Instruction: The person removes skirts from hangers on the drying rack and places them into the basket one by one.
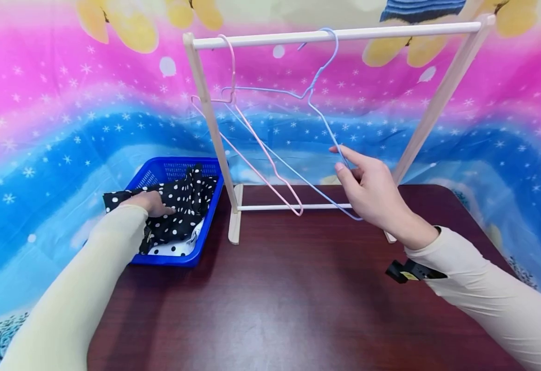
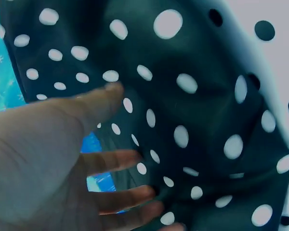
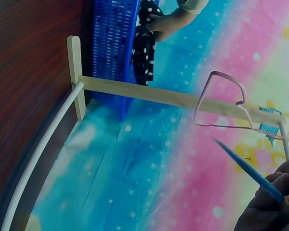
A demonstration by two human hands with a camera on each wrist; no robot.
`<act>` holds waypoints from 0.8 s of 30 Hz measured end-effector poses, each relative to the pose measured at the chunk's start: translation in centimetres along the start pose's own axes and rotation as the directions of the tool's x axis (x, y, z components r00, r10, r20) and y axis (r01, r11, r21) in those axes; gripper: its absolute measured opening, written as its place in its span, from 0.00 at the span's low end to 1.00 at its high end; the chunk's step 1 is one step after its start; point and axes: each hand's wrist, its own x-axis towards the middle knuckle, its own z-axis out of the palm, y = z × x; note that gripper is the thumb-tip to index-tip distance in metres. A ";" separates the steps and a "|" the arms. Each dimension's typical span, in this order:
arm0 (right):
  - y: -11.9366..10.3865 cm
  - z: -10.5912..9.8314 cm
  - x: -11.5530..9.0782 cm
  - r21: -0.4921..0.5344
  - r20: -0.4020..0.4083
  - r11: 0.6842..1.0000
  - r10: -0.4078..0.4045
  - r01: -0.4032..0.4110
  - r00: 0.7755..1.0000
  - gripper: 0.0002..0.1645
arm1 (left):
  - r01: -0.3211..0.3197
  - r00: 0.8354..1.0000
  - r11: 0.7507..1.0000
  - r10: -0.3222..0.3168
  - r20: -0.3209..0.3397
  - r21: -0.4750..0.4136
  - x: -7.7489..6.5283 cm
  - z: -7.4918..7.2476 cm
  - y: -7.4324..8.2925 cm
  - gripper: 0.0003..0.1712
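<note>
My right hand (image 1: 374, 188) pinches the side of a light blue wire hanger (image 1: 316, 78) between thumb and index finger. The hanger's hook loops over the white top rail (image 1: 270, 39) of a wooden rack, and its body slants down to the left. At the left, my left hand (image 1: 151, 202) reaches into a blue plastic basket (image 1: 173, 259) and touches a black cloth with white dots (image 2: 207, 103). In the left wrist view its thumb and fingers are spread against the cloth. White fabric with black dots (image 1: 171, 250) lies beneath the black one.
A pink wire hanger (image 1: 233, 69) hangs near the rack's left post (image 1: 216, 136). The rack stands on a dark red-brown table (image 1: 270, 304), with a thin white lower bar (image 1: 293, 207). A colourful printed curtain (image 1: 66, 93) surrounds the table.
</note>
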 end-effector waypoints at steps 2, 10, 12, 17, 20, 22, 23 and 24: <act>-0.1 0.1 0.0 0.008 0.001 1.000 -0.002 0.002 1.000 0.25 | -0.026 0.998 1.000 0.026 0.054 -0.007 0.4 0.3 0.1 0.47; -0.9 0.6 0.0 0.010 -0.001 1.000 -0.003 0.003 1.000 0.25 | -0.088 0.971 0.996 0.082 0.224 0.017 1.8 0.8 0.3 0.56; -1.1 0.8 0.1 0.008 0.006 1.000 -0.005 0.005 1.000 0.25 | -0.073 0.968 0.997 0.066 0.241 0.017 2.0 0.9 0.3 0.59; -1.2 1.0 0.3 -0.016 -0.001 1.000 -0.015 0.015 1.000 0.25 | -0.067 0.965 0.998 0.066 0.254 -0.005 2.0 1.0 0.5 0.65; -1.3 1.2 0.3 -0.034 -0.003 0.999 -0.015 0.015 1.000 0.26 | -0.076 0.960 0.997 0.082 0.269 -0.033 2.0 1.1 0.4 0.66; -1.4 1.3 0.4 -0.040 0.008 0.999 -0.013 0.014 1.000 0.26 | -0.079 0.958 0.996 0.088 0.274 -0.043 2.0 1.2 0.4 0.66; -1.5 1.4 0.5 -0.043 0.014 0.999 -0.012 0.013 1.000 0.26 | -0.075 0.957 0.996 0.085 0.276 -0.047 2.0 1.2 0.4 0.66; -1.6 1.5 0.5 -0.043 0.021 0.999 -0.013 0.014 1.000 0.26 | -0.071 0.958 0.996 0.081 0.276 -0.046 2.0 1.3 0.4 0.65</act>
